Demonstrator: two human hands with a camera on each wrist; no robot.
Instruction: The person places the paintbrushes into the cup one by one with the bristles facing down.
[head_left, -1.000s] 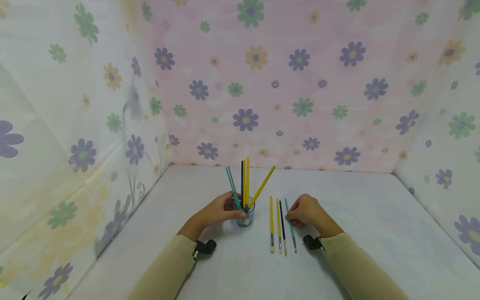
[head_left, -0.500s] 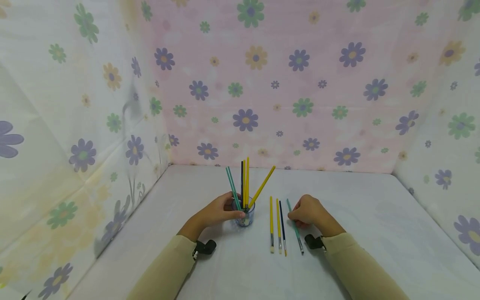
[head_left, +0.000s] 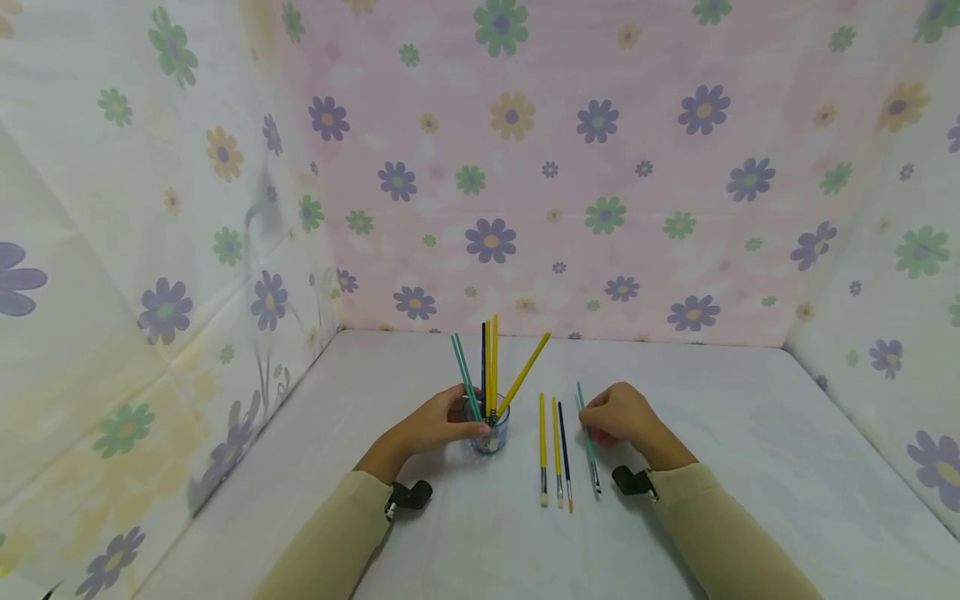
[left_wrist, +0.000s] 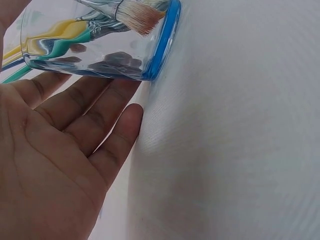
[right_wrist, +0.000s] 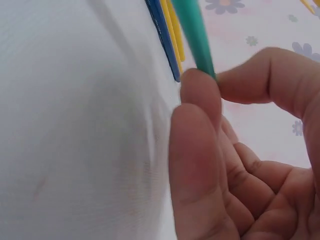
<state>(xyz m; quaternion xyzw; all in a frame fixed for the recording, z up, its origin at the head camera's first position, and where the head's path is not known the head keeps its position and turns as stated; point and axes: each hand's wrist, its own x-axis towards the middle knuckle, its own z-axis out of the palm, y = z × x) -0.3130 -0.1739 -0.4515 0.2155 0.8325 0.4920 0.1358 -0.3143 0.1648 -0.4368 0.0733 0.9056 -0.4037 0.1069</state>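
My left hand (head_left: 431, 427) grips a clear glass (head_left: 491, 443) that stands on the table, thumb in front and fingers around the far side. Bristle-down in the glass lean several paintbrushes with yellow, dark and green handles; the left wrist view shows the glass's blue base (left_wrist: 164, 42) and a brush's tan bristles (left_wrist: 140, 19). My right hand (head_left: 621, 419) pinches a green paintbrush (head_left: 592, 463) between thumb and fingertips, its bristle end towards me. Left of it lie a dark blue paintbrush (head_left: 565, 446), a yellow paintbrush (head_left: 557, 433) and another, thicker yellow paintbrush (head_left: 543, 437), side by side.
A white cloth-covered table (head_left: 712, 400) carries everything. Flower-patterned sheets (head_left: 555, 275) close it off at the back and on both sides. Small black wrist cameras sit at both cuffs.
My right hand has shifted slightly right and away from me with the green paintbrush, whose bristle end swung right, then partly back. The left hand and glass have stayed put.
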